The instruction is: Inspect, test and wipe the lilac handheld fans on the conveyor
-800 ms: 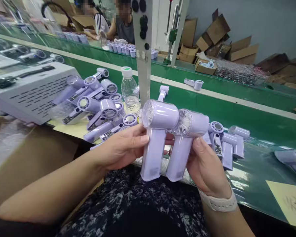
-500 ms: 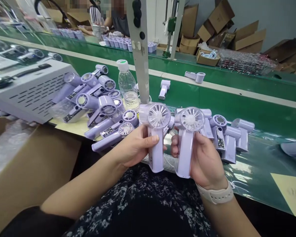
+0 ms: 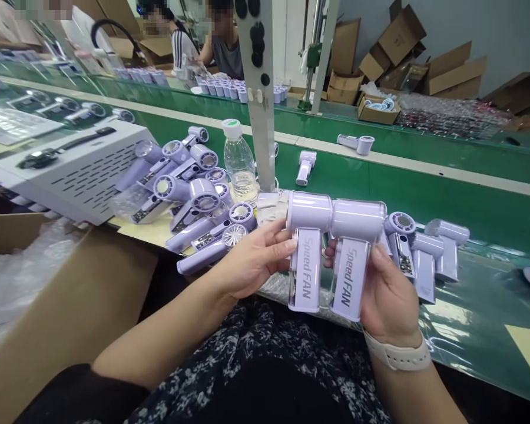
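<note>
Two lilac handheld fans are side by side in front of me, both upright with "Speed FAN" lettering on their handles. My left hand [image 3: 269, 253] is closed around the handle of the left fan [image 3: 308, 271]. Around the handle of the right fan [image 3: 348, 277], my right hand [image 3: 391, 288] is closed, with a pale watch strap on that wrist. The barrel heads are turned sideways and touch or nearly touch each other. Behind my left hand lies a pile of similar fans [image 3: 203, 200], some with open handles showing circuit boards. More fans [image 3: 426, 259] stand just beyond my right hand.
A clear bottle [image 3: 239, 162] stands by a metal post [image 3: 260, 106]. At left is a vented white case [image 3: 92, 171] with a cardboard box [image 3: 92, 288] below it. Two fans [image 3: 307, 168] lie on the green conveyor. Co-workers [image 3: 225, 47] sit across the line.
Both fans have been turned in my hands, from their bladed fronts facing me to their sides and lettering. The view has shifted slightly left. Both hands keep hold.
</note>
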Tool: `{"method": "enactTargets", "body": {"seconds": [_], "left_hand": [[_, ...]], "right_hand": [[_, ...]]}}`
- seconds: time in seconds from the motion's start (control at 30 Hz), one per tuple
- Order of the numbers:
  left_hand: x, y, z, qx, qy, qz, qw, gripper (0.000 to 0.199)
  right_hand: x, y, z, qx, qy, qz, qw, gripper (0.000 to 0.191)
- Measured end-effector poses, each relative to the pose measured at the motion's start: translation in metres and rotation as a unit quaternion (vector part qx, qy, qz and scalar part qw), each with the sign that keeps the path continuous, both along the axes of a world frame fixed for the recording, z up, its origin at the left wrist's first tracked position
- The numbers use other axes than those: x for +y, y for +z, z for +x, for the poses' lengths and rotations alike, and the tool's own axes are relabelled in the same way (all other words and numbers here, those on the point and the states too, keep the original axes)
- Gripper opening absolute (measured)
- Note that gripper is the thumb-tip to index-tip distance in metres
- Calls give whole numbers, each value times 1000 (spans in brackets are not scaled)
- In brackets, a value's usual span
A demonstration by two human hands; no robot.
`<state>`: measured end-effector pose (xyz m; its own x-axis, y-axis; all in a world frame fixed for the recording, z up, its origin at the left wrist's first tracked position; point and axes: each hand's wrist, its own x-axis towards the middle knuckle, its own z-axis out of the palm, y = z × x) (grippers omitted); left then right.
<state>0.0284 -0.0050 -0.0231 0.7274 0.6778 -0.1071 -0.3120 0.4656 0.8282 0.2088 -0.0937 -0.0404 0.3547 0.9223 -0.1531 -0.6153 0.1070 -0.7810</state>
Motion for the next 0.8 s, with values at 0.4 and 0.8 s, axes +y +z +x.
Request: {"method": "enactTargets", "body": {"seconds": [0.4, 0.8], "left_hand": [[0, 9, -6, 89, 7, 205, 975, 51], [1, -2, -17, 50, 163, 649, 741, 26]], "right_hand": [[-6, -8, 8, -243, -1, 84, 966, 38], [-20, 7, 12, -446, 37, 260, 856, 61]]}}
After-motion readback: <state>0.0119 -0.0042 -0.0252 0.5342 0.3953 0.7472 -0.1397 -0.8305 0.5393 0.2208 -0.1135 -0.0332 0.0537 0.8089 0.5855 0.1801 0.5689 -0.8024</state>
